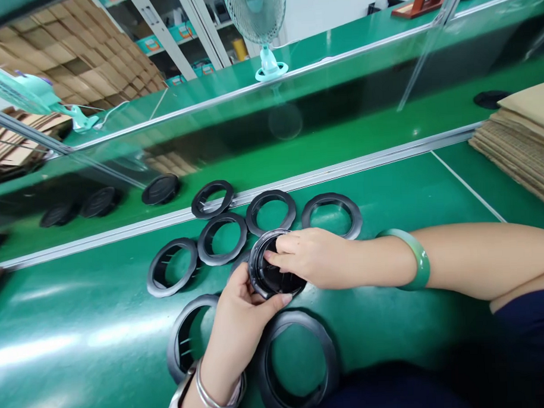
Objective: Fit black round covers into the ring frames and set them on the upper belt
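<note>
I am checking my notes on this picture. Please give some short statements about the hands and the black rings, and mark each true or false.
1. Both hands, left hand and right hand, touch the same black ring. True.
2. The right wrist carries a green bangle. True.
3. The other rings, such as the loose ring, are stacked in one pile. False: they lie spread flat on the green table.
4. The cardboard stack lies at the left. False: it is at the right.

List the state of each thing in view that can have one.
Left hand: gripping held ring from below.
Right hand: fingers pressing into held ring.
Held ring: tilted, lifted off bench, insert inside.
Loose rings: flat on bench, open centres.
Discs: flat on belt.
Fan: upright; spinning unclear.
</note>
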### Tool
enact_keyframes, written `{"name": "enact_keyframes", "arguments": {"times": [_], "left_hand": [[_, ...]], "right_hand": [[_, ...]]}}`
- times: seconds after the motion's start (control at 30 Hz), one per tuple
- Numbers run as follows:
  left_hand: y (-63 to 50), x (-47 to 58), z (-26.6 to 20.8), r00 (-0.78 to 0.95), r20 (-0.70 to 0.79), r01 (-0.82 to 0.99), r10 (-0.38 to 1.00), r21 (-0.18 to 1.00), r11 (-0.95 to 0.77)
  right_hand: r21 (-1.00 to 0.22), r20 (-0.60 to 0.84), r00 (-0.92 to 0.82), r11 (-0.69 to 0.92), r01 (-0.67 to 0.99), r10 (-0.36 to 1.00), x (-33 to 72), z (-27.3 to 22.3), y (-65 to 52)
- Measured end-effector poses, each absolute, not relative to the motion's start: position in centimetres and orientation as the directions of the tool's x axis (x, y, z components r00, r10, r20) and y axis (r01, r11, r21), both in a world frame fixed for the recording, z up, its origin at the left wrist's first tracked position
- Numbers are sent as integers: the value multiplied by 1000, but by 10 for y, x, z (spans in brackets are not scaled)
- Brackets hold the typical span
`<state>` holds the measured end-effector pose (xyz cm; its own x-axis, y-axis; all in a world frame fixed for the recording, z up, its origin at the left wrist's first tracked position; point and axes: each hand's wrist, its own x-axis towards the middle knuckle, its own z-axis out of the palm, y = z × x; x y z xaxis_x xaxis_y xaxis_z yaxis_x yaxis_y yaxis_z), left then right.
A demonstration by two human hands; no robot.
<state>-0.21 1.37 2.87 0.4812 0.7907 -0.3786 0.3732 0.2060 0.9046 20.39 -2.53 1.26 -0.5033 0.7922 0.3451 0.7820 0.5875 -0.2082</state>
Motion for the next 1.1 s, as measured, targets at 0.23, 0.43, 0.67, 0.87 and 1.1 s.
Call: {"name": "enact_keyframes", "arguments": {"times": [0.23,0.43,0.67,0.87,1.1], "left_hand": [[10,0,27,438,-303,172,847,952,252],[8,2,25,469,-275,130,839,962,242],[-7,4,26,454,-306,230,837,948,222],[-7,-8,24,517,-192,332,834,943,12],[-5,-10,31,428,-119,373,896,926,-55]], "right_hand": [[-406,691,-199,602,688,695,212,24,-23],[-847,316,65,251,468,947,212,21,-17],[-892,349,82,305,333,933,208,20,-17],[-897,363,106,316,311,926,205,24,-20],[-993,2,-204,27,117,979,209,39,-25]]}}
